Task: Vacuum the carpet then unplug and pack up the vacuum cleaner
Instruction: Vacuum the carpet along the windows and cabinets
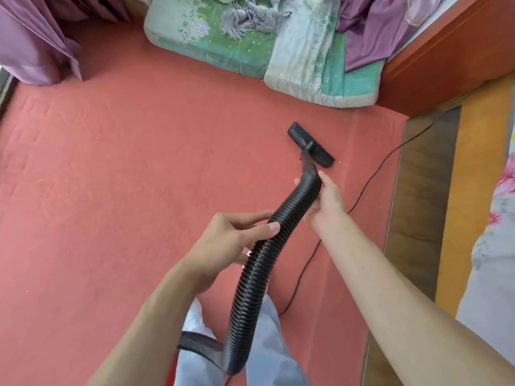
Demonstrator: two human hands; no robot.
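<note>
Black: one hose [256, 274], one nozzle [310, 144]; left hand [223, 243], right hand [326, 201] fingers wrap hose.

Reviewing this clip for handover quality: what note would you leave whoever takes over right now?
Left hand grips the hose mid-length; right hand grips it just behind the nozzle.
Nozzle sits on the carpet near the cushions; the cord trails right across the carpet, plug out of view.
Done: vacuuming under way, extent unclear.
Left: finish carpet, unplug, pack up.
</note>
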